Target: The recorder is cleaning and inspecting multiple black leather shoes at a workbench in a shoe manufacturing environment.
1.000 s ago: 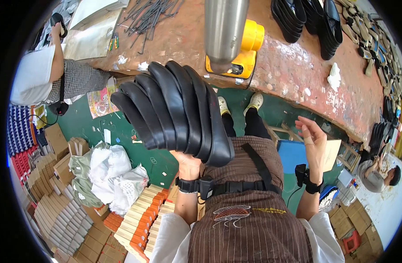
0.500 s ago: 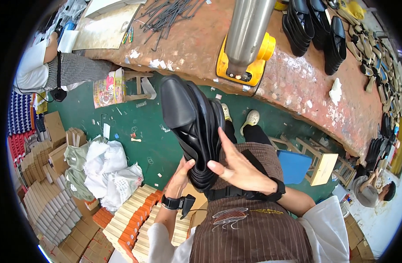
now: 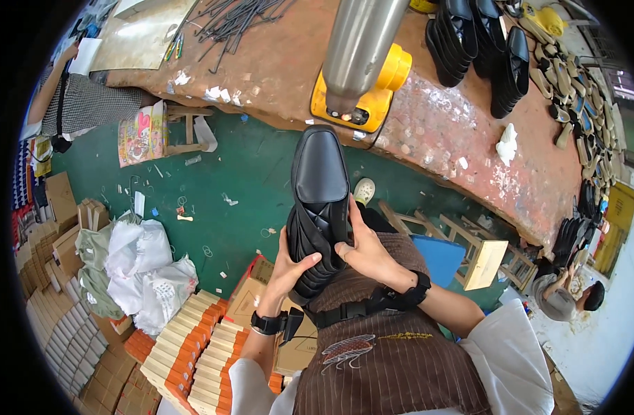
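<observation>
Between my two hands is a stack of nested black leather shoes, its square toe pointing away from me toward the worktable. My left hand grips the left side near the heel end, thumb lying across the shoes. The right hand is closed around the right side, its thumb pressing on the layered edges and its fingers running up along the side. The inner layers of the stack are partly hidden by my hands. The shoes are held in the air in front of my brown striped apron.
Across the front runs a worn reddish worktable, bearing a yellow machine with a steel tube, black metal hooks and more black shoes. White sacks and shoebox stacks stand left. A blue-seated stool stands right. Two other people are nearby.
The shoe stack has turned from leaning left to nearly upright, its top toe now facing up more fully. My hands have shifted their grip along its sides. The whole view has shifted slightly.
</observation>
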A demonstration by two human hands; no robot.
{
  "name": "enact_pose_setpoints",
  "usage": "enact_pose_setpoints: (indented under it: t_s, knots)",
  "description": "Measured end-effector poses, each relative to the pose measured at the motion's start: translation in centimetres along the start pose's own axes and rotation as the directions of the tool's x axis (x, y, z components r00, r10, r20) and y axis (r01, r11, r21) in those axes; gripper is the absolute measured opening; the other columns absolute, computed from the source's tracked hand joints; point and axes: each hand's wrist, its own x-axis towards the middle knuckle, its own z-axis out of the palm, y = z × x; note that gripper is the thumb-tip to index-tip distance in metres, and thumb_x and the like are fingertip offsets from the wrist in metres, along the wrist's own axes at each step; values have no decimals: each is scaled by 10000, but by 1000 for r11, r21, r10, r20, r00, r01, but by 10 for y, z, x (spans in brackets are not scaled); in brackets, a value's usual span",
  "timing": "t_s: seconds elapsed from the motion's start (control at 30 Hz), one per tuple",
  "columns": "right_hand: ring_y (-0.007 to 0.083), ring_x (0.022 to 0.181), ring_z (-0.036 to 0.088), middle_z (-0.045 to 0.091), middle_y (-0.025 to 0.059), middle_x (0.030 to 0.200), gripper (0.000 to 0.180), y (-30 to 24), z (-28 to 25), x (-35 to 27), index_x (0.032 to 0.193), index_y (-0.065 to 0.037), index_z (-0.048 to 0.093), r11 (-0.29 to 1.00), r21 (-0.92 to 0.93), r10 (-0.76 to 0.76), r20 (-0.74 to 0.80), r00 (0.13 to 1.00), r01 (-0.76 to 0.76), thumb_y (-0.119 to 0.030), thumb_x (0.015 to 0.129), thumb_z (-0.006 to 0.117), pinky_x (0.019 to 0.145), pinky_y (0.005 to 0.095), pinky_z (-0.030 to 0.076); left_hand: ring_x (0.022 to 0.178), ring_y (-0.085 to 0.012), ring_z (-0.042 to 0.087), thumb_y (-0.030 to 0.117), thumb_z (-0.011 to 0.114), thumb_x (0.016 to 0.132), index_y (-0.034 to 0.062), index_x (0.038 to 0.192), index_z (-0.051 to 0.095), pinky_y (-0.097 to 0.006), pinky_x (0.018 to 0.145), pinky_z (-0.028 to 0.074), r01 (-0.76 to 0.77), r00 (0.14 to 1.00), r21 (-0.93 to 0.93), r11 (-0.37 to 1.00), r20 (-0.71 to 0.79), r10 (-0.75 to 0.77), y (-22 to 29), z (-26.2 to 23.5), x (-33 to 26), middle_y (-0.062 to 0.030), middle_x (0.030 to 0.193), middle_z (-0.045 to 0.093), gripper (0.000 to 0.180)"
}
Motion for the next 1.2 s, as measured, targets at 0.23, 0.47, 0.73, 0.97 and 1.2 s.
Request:
enact_pose_setpoints:
  t_s: [0.23,0.47,0.73,0.97,1.2]
  knots:
    - [380,1062,558,484,329,1222,894,-3,-13,-4,1428,54,-30,997,-75,-5,-44,999,2,-42,745,539,900,368,426,1319,-311,306,273,789,674,-95,1413,63,-353,1086,254,-36,999,10,999,0,36,-6,11,7,-255,1419,265,1099]
    - [373,1055,569,487,347,1214,835,19,-17,6,1428,64,42,996,-61,-73,-123,990,66,-37,753,523,900,355,432,1328,-315,295,311,794,663,-104,1409,57,-354,1087,254,26,999,14,1000,-22,-26,-2,18,12,-272,1420,254,1128]
    - [426,787,591,532,357,1004,846,-6,-10,-14,1453,-51,7,984,-118,-148,-111,983,135,81,729,425,726,351,454,1340,-318,275,325,795,656,-95,1415,24,-356,1094,235,-87,995,123,989,-27,91,-6,16,-1,-273,1428,245,1161]
    - [292,1145,514,517,179,1242,747,8,-14,-27,1398,-7,232,980,-58,-191,-27,981,189,144,694,431,941,331,383,1307,-305,333,387,710,761,-19,1431,116,-397,1091,264,21,975,-585,811,-167,-145,-93,-20,-33,-206,1420,294,983]
    - [163,1067,525,551,60,1168,310,38,-10,-25,1200,-20,483,769,639,6,47,999,-35,-34,891,490,904,307,435,1169,-274,507,244,651,832,-40,1354,321,-390,997,420,117,988,-716,688,10,-157,-135,-8,0,-161,1304,485,680]
